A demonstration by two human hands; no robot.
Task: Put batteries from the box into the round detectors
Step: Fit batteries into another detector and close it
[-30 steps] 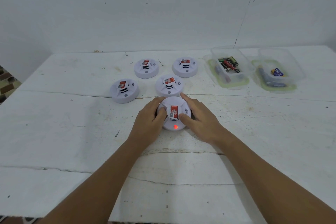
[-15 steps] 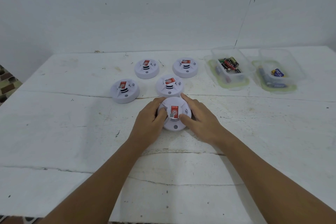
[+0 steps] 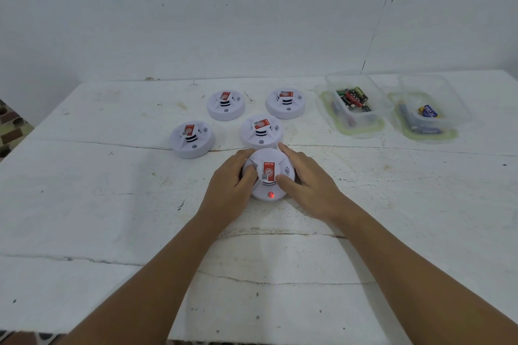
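Head: detector (image 3: 268, 176) gripped between both hands.

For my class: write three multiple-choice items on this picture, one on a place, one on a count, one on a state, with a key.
1. Where do the clear boxes stand? A. far right of the table B. near left C. on the floor
2. How many round detectors are there? A. three B. five C. seven
3. What shows on the held detector? A. a lit red light B. an open lid C. a crack

Key: 1 A, the box of batteries and second box sit far right on the table. 2 B, five white discs. 3 A, the held detector, between left hand and right hand, glows red.
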